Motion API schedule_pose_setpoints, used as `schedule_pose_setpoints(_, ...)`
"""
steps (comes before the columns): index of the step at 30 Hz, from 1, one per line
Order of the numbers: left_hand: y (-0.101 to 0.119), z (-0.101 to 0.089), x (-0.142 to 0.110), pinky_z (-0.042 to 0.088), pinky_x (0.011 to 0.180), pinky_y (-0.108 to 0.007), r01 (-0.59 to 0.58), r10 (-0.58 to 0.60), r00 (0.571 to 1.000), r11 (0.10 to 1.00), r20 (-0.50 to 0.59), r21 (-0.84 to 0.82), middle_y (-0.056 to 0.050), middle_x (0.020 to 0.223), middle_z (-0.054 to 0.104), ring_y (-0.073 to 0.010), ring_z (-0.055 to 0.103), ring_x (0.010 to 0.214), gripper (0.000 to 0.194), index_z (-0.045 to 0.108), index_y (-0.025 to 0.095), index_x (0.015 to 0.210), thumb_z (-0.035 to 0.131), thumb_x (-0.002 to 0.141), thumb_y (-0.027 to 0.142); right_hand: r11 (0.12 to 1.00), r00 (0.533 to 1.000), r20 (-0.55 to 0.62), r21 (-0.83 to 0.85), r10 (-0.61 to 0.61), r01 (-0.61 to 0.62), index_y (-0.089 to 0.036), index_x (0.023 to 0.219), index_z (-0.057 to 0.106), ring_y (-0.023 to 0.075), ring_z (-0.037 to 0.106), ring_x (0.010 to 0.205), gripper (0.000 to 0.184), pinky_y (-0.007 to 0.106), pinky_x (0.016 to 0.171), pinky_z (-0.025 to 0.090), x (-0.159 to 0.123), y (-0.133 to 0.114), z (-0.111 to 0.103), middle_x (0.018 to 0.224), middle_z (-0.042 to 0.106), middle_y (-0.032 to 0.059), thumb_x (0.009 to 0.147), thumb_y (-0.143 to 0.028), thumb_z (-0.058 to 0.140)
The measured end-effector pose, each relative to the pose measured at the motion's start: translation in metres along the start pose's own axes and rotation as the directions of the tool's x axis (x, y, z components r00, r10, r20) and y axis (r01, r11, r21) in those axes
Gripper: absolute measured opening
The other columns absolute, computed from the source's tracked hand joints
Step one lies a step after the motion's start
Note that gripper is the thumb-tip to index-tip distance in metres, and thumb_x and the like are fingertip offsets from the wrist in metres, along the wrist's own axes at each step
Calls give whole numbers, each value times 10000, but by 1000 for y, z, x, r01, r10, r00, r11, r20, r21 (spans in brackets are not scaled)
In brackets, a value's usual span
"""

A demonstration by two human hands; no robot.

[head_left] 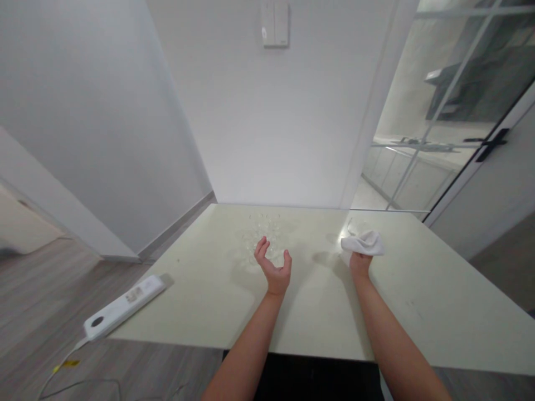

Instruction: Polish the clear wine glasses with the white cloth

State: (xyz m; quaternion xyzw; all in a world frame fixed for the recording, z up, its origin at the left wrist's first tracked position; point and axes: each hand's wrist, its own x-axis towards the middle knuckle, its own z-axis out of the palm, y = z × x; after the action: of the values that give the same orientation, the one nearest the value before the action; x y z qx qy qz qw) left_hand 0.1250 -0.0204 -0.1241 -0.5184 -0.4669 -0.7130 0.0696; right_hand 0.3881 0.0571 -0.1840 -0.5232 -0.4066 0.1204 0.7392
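My left hand is open over the table, thumb and fingers spread in a curve with nothing between them. Just beyond it stands a group of several clear glasses, faint against the pale top and partly hidden by my fingers. Off to the right, my right hand grips a white cloth, which drapes over the fingers and hides most of them. Behind the cloth shows a clear, glass-like object; whether the cloth touches it, I cannot tell.
The pale table reaches to the white wall. A white power strip lies at its left edge, its cord running down to the floor. At the right is a glazed door with a black handle. A white switch is on the wall.
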Motion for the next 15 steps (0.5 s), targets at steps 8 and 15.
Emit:
schedule_pose_setpoints(8, -3, 2, 0, 369, 1067, -493, 104, -104, 994, 995, -14, -1, -163, 1357, 476, -291, 456, 1304, 574, 398, 209, 1310, 672, 811, 287, 998, 1000, -17, -58, 6, -7, -145, 1404, 455, 303, 268, 1475, 787, 509, 1223, 161, 1, -2, 0, 1546, 377, 164, 742, -544, 603)
schedule_pose_setpoints(15, -2, 3, 1, 355, 1068, -477, 136, -136, 991, 991, -15, -14, -161, 1369, 475, -285, 450, 1308, 604, 387, 213, 1333, 675, 805, 276, 999, 999, -14, -6, 39, -39, -127, 1430, 425, 309, 314, 1452, 824, 530, 1210, 187, -1, -3, 3, 1543, 383, 175, 737, -535, 602)
